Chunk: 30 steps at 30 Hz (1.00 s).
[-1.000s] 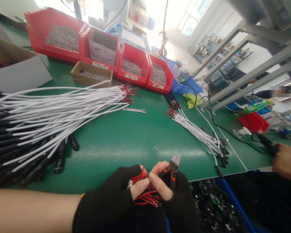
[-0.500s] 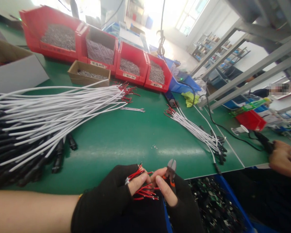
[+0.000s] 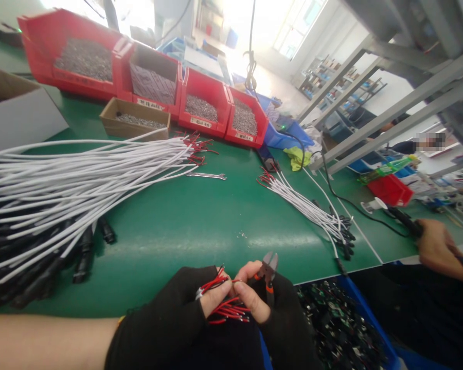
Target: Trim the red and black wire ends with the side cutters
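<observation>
left grip: clamped on red wires
right grip: pinching wire, holding cutters
wire tips: bared, seemingly mid-batch
white cables: unheld, beyond left grip

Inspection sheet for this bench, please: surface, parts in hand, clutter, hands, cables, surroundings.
Surface: glossy green tabletop.
Job's things: bunch of thin red insulated wires; grey-bladed cutters with orange-and-black handles.
Clutter: silver metal open-ended wrench; small pale scraps near the middle; crumpled yellow-green cloth.
Hands: left hand, black-gloved, holds the wires; right hand, black-gloved, holds the cutters, thumb and forefinger at the wires.
Cables: large bundle of white cables with black connectors left; smaller similar bundle right.
Surroundings: four red plastic bins behind; blue plastic bin of mixed parts at lower right; co-worker's hand far right.
</observation>
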Motion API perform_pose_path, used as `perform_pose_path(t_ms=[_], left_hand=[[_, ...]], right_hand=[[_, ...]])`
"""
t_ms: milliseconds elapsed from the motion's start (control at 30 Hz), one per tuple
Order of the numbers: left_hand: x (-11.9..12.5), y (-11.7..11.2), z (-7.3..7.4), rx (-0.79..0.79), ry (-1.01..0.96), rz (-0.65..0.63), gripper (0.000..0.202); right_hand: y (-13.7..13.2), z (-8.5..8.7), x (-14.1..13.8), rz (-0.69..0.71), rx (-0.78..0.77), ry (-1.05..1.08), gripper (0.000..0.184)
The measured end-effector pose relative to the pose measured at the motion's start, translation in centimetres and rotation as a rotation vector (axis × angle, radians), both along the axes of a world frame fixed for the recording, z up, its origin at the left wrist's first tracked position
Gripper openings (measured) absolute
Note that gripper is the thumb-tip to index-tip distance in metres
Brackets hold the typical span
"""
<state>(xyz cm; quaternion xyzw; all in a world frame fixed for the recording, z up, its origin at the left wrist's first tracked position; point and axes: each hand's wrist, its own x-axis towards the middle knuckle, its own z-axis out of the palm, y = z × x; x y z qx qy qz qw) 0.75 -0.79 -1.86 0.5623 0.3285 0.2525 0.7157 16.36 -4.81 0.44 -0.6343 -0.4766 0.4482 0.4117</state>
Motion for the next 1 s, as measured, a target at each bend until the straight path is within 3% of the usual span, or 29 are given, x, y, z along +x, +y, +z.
perform_pose_path(t_ms=[233, 433, 700, 1000], left_hand=[[0.1, 0.6, 0.0, 0.104, -0.016, -0.075, 0.038], [-0.1, 0.3, 0.6, -0.011, -0.04, -0.019, 0.039], [-0.1, 0.1, 0.3, -0.048, -0.043, 0.044, 0.039], [-0.3, 0.3, 0.7, -0.02, -0.077, -0.049, 0.037]], right_hand=[[0.1, 0.0, 0.0, -0.002, 0.015, 0.005, 0.011], [-0.1, -1.1, 0.4, -0.003, 0.105, -0.111, 0.014], [-0.1, -1.5, -0.1, -0.036, 0.126, -0.027, 0.015], [-0.2, -0.8, -0.3, -0.054, 0.085, 0.009, 0.015]])
